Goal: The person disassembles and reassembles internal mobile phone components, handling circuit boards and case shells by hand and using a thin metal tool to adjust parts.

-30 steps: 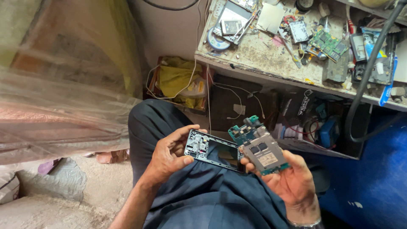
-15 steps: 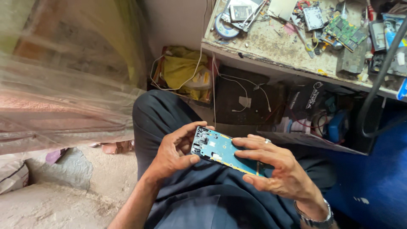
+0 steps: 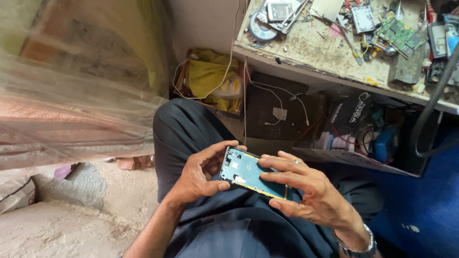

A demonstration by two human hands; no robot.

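Sitting low over their lap, the person is holding a bare teal phone frame (image 3: pixel 249 173) between both hands. The left hand (image 3: pixel 201 173) is pinching its near end, thumb underneath and fingers curled on top; the right hand (image 3: pixel 306 193) is lying flat across the far half, fingers spread. Pressing evenly along the edges, rather than in the middle, would probably seat it best. A yellow bag (image 3: pixel 210 79) is sitting under the cluttered workbench (image 3: pixel 315 52), wires trailing over it; what it contains I cannot tell.
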